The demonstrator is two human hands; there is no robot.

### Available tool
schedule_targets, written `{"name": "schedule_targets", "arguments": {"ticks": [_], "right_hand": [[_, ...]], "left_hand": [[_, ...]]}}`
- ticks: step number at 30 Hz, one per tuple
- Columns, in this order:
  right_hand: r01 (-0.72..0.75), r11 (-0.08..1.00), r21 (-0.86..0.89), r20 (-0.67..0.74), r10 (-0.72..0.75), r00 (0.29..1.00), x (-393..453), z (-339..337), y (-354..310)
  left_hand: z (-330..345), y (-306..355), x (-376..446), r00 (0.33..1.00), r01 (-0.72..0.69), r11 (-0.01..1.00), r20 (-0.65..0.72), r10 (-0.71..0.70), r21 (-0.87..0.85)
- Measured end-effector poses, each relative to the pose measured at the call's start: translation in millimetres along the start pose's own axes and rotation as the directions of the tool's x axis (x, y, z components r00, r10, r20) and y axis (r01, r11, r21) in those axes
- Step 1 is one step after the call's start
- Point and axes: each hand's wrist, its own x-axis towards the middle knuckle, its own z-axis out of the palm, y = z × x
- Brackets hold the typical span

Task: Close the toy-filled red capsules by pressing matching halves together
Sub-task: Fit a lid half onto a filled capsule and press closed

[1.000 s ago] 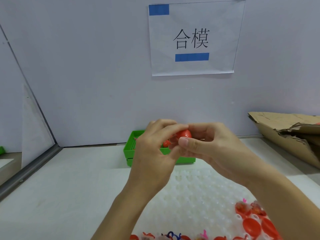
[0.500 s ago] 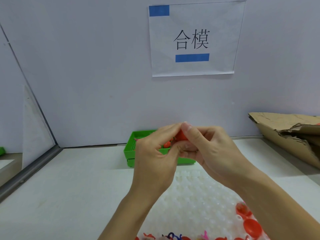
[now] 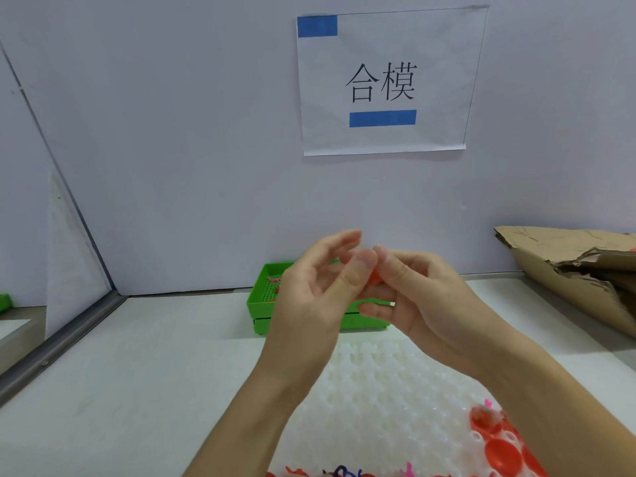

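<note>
So I'm mid-batch here. One small red plastic capsule (image 3: 374, 279) is up in front of me, above the green plastic mesh tray (image 3: 262, 306) by the wall, and it's mostly hidden behind my fingers, so I honestly can't tell if the halves have seated.

Down at the near right of the white dimpled plastic holder tray (image 3: 385, 401) there are open red capsule halves (image 3: 500, 454) and a toy-filled one (image 3: 483, 416), so I'd say plenty is left to do.

My right hand (image 3: 423, 304) has its fingers curled around the capsule, thumb on top. My left hand (image 3: 311, 297) has the fingers spread and fairly straight, thumb tip against the capsule beside the right thumb, looking more like a press than a grip.
</note>
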Motion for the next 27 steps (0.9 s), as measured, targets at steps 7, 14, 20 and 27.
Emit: {"name": "schedule_targets", "arguments": {"ticks": [7, 14, 20, 27], "right_hand": [[0.141, 0.973, -0.183, -0.075, -0.157, 0.985, 1, 4, 9], [0.167, 0.961, -0.219, -0.093, -0.191, 0.977, 0, 6, 10], [0.156, 0.958, -0.239, -0.053, -0.174, 0.983, -1, 5, 5], [-0.016, 1.000, 0.008, -0.038, 0.016, 0.999, 0, 5, -1]], "left_hand": [[5, -6, 0, 0.998, 0.020, 1.000, -0.062, -0.020, -0.004], [3, -7, 0, 0.996, -0.032, 0.999, -0.081, 0.034, 0.018], [3, -5, -1, 0.996, -0.059, 0.998, -0.059, 0.060, 0.012], [2, 0, -1, 0.997, -0.052, 0.997, 0.052, 0.049, 0.061]]}}
